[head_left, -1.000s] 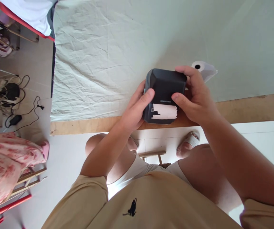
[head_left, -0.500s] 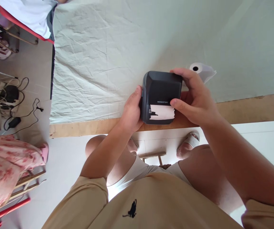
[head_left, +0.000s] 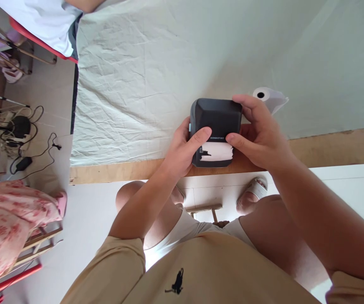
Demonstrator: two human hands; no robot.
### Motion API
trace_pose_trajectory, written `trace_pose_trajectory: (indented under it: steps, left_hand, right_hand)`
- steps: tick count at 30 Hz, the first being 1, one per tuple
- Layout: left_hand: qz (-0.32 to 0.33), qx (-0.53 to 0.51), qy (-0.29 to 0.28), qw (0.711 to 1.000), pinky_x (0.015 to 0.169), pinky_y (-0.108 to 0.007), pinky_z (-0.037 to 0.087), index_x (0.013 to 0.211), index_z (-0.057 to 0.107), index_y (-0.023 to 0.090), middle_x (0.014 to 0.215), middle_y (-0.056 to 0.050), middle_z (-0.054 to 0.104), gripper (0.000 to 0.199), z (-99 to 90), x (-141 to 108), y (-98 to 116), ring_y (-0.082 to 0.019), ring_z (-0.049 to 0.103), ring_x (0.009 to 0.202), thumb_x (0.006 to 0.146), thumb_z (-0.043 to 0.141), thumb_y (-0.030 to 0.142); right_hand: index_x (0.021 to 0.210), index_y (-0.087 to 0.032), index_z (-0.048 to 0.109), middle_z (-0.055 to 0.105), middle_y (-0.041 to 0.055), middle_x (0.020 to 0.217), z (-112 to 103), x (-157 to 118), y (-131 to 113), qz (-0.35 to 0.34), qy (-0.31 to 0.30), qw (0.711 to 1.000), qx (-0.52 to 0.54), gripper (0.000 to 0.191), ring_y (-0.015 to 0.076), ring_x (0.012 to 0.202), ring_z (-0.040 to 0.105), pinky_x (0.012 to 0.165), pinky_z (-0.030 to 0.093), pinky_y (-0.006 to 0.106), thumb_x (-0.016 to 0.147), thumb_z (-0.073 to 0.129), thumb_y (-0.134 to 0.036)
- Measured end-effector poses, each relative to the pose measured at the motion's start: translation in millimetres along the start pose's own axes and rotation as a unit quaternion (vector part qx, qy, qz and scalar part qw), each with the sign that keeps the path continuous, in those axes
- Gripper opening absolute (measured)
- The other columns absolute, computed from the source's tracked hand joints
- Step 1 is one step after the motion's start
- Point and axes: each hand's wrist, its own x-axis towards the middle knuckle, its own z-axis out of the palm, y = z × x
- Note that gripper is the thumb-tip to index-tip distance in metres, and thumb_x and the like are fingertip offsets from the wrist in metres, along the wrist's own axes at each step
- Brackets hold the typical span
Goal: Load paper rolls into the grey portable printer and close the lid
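Observation:
A dark label printer (head_left: 220,120) with pale lettering is held between my two hands near the table's front edge. A torn-edged strip of white paper (head_left: 216,152) lies across its lower front. My left hand (head_left: 184,147) grips the left side, its thumb resting on the front face above the paper. From the right, my right hand (head_left: 261,131) grips the printer, thumb on the front near the lettering and index finger at the top right corner. Just beyond the right hand, a roll of white paper (head_left: 269,97) lies on the cloth, partly unrolled.
A pale green cloth (head_left: 137,84) covers the table, with its wooden edge (head_left: 112,171) exposed in front. Another person's arm (head_left: 85,4) reaches in at the top left. Cables (head_left: 10,131) and a black adapter (head_left: 23,164) lie on the floor at left, near a pink floral cloth (head_left: 13,219).
My left thumb has moved from the printer's left side onto its front face. The other person's arm shows more at the top left. The view has shifted slightly.

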Motion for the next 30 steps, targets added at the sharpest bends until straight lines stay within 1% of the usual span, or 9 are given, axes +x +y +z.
trace_pose_trajectory:
  steps: [6, 8, 11, 14, 17, 19, 24, 27, 30]
  left_hand:
    - [-0.007, 0.025, 0.017, 1.000, 0.075, -0.033, 0.065, 0.113, 0.077, 0.026, 0.101, -0.004, 0.084, 0.053, 2.2, -0.1, 0.7, -0.029, 0.085, 0.103, 0.085, 0.100, 0.064]
    - [-0.007, 0.005, 0.015, 1.000, 0.081, -0.038, 0.069, 0.112, 0.077, 0.026, 0.103, -0.006, 0.085, 0.056, 2.1, 2.0, -1.6, -0.033, 0.087, 0.113, 0.086, 0.097, 0.071]
    - [-0.030, -0.054, 0.011, 0.998, 0.100, -0.047, 0.074, 0.103, 0.076, 0.024, 0.106, -0.008, 0.087, 0.054, 2.1, 6.7, -4.9, -0.038, 0.085, 0.130, 0.098, 0.080, 0.077]
    - [-0.037, -0.082, 0.042, 0.995, 0.105, -0.047, 0.074, 0.094, 0.074, 0.022, 0.100, -0.007, 0.087, 0.046, 2.1, 10.5, -7.8, -0.034, 0.086, 0.129, 0.108, 0.071, 0.066]
    - [-0.027, -0.070, 0.060, 0.995, 0.102, -0.042, 0.074, 0.089, 0.071, 0.023, 0.089, -0.004, 0.083, 0.043, 1.3, 11.8, -10.7, -0.030, 0.088, 0.119, 0.108, 0.073, 0.061]
    - [-0.016, -0.062, 0.063, 0.996, 0.099, -0.041, 0.074, 0.087, 0.070, 0.024, 0.082, -0.002, 0.079, 0.042, 0.8, 11.5, -11.8, -0.028, 0.088, 0.112, 0.108, 0.074, 0.060]
    - [-0.002, -0.052, 0.088, 0.995, 0.096, -0.038, 0.074, 0.078, 0.061, 0.025, 0.069, 0.003, 0.066, 0.043, 1.5, 10.6, -9.7, -0.024, 0.086, 0.100, 0.106, 0.080, 0.052]
    - [-0.010, -0.042, 0.083, 0.996, 0.096, -0.040, 0.074, 0.080, 0.064, 0.025, 0.074, 0.001, 0.071, 0.043, 1.3, 11.1, -8.6, -0.027, 0.087, 0.104, 0.104, 0.081, 0.057]
    - [-0.016, -0.040, 0.066, 0.997, 0.098, -0.040, 0.074, 0.087, 0.070, 0.024, 0.083, -0.002, 0.079, 0.043, 0.0, 11.9, -9.6, -0.027, 0.087, 0.110, 0.106, 0.077, 0.062]
  right_hand:
    - [0.165, -0.041, 0.054, 0.062, 0.0102, 0.169, 1.5, -0.8, -3.5, 0.014, 0.007, 1.000, -0.011, 0.072, 0.0244, 0.088, 0.074, 0.071, 0.070, 0.046, 0.097, 0.077, -0.044]
    - [0.164, -0.043, 0.056, 0.061, 0.0096, 0.170, 2.0, -2.1, -2.3, 0.011, 0.007, 1.000, -0.006, 0.076, 0.0220, 0.085, 0.072, 0.071, 0.070, 0.046, 0.093, 0.080, -0.040]
    - [0.159, -0.041, 0.065, 0.060, 0.0110, 0.164, 0.8, -3.7, -0.5, -0.031, 0.043, 0.998, -0.021, 0.074, 0.0149, 0.075, 0.066, 0.067, 0.067, 0.041, 0.088, 0.085, -0.035]
    - [0.150, -0.038, 0.073, 0.068, 0.0052, 0.124, -4.5, -3.3, -3.6, -0.084, 0.088, 0.989, -0.086, 0.067, 0.0106, 0.064, 0.055, 0.061, 0.061, 0.036, 0.085, 0.090, -0.035]
    - [0.147, -0.040, 0.071, 0.057, -0.0052, 0.079, -12.1, -0.2, -12.1, -0.098, 0.050, 0.983, -0.147, 0.060, 0.0147, 0.060, 0.053, 0.062, 0.059, 0.036, 0.090, 0.089, -0.039]
    - [0.149, -0.038, 0.068, 0.053, -0.0081, 0.066, -16.1, 2.5, -18.0, -0.084, 0.018, 0.982, -0.167, 0.059, 0.0174, 0.057, 0.055, 0.062, 0.059, 0.038, 0.093, 0.087, -0.041]
    - [0.155, -0.036, 0.065, 0.059, -0.0094, 0.059, -19.2, 5.1, -26.3, -0.043, -0.030, 0.978, -0.200, 0.065, 0.0200, 0.051, 0.057, 0.064, 0.062, 0.044, 0.094, 0.087, -0.045]
    - [0.144, -0.036, 0.074, 0.060, -0.0087, 0.057, -16.7, 2.5, -30.3, -0.105, 0.025, 0.968, -0.228, 0.047, 0.0184, 0.050, 0.056, 0.063, 0.060, 0.042, 0.098, 0.084, -0.042]
    - [0.126, -0.035, 0.080, 0.056, -0.0086, 0.054, -12.7, 0.6, -37.9, -0.199, 0.146, 0.938, -0.242, 0.022, 0.0160, 0.048, 0.056, 0.058, 0.053, 0.038, 0.106, 0.077, -0.042]
